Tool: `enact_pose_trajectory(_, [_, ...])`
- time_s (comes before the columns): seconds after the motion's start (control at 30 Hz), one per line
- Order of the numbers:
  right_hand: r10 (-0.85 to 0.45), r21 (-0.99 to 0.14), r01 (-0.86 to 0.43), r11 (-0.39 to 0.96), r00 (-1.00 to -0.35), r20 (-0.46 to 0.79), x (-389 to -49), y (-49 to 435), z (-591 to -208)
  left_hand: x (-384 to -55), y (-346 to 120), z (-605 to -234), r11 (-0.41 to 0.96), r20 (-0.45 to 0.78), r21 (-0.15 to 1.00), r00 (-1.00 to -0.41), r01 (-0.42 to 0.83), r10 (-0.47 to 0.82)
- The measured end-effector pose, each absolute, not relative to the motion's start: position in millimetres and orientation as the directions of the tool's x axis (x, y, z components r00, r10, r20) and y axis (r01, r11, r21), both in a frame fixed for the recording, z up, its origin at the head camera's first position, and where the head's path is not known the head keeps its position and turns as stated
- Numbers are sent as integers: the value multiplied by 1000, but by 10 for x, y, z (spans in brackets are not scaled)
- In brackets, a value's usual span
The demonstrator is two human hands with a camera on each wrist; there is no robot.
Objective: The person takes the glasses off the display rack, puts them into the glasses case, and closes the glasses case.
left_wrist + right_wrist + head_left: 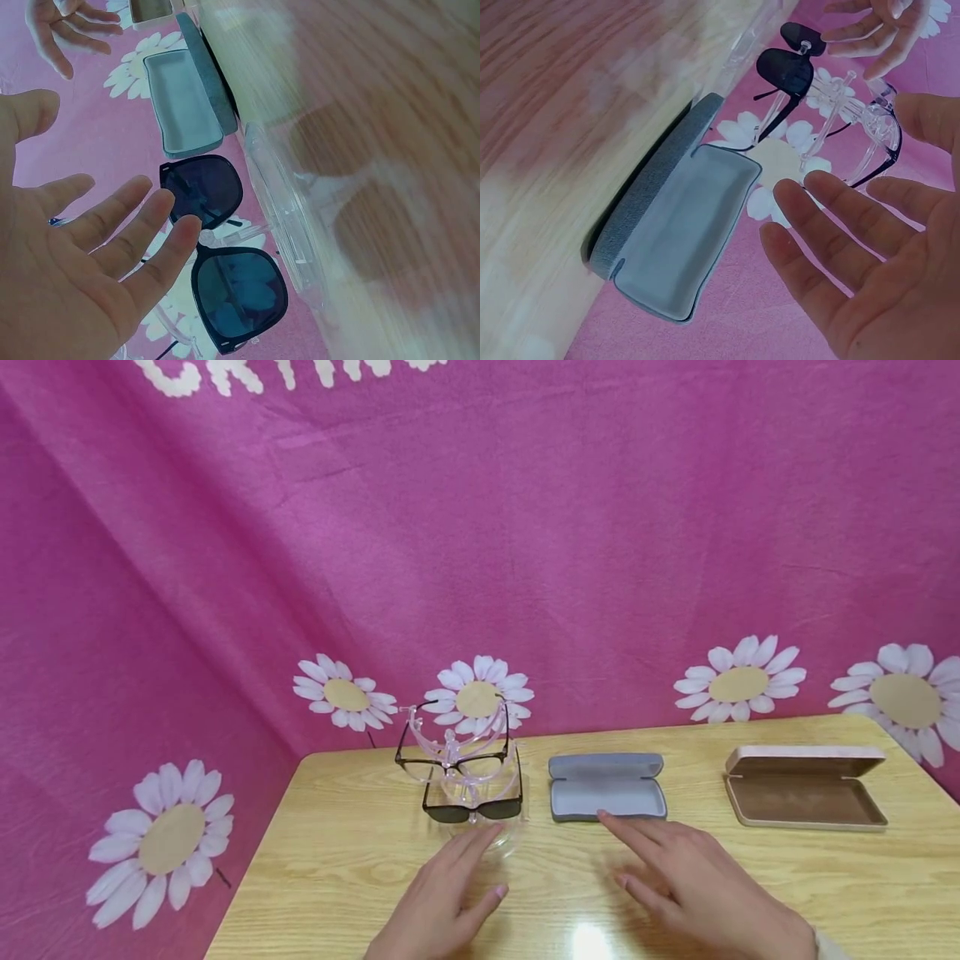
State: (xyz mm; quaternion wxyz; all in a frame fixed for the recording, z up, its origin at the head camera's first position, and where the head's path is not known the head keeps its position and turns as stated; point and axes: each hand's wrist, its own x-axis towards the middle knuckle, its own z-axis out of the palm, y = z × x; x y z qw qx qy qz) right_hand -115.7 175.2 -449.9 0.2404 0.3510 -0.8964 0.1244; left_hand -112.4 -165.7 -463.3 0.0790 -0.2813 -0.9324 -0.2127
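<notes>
Dark sunglasses [501,810] sit on the lower tier of a clear display stand [450,746]. Above them on the same stand rest black-framed eyeglasses [482,767] with clear lenses. My left hand [444,893] is just in front of the stand, its fingers extended and holding nothing. To the right, a grey glasses case [607,799] lies with its lid up, and its pale inside holds nothing. My right hand [693,881] hovers before that case with straight fingers, likewise holding nothing. Both wrist views show the palms bare.
At the right of the wooden table [322,860] lies a second opened glasses case [806,802], pinkish outside and brown inside. A magenta cloth [585,552] with daisies hangs behind and to the left of the table.
</notes>
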Motion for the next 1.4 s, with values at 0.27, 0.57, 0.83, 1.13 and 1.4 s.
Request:
enact_pose_trajectory(0.27, [-552, -101, -706, 701, -626, 551, -1208, 1719, -4500, -1148, -1674, -4627, 764, 239, 389, -858, 514, 455])
enact_pose_trajectory(0.57, [-542, -118, -713, 691, -619, 568, -1261, 1683, -4525, -1153, -1705, -4614, 773, 245, 391, -866, 500, 437])
enact_pose_trajectory(0.83, [-536, -131, -711, 691, -625, 568, -1305, 1636, -4505, -1176, -1721, -4610, 779, 245, 404, -877, 480, 413])
enact_pose_trajectory(1.13, [-524, -163, -703, 692, -645, 556, -1363, 1557, -4458, -1226, -1752, -4607, 768, 293, 413, -870, 490, 397])
enact_pose_trajectory(1.4, [-522, -160, -710, 686, -633, 572, -1390, 1488, -4467, -1264, -1794, -4607, 749, 319, 431, -862, 503, 395])
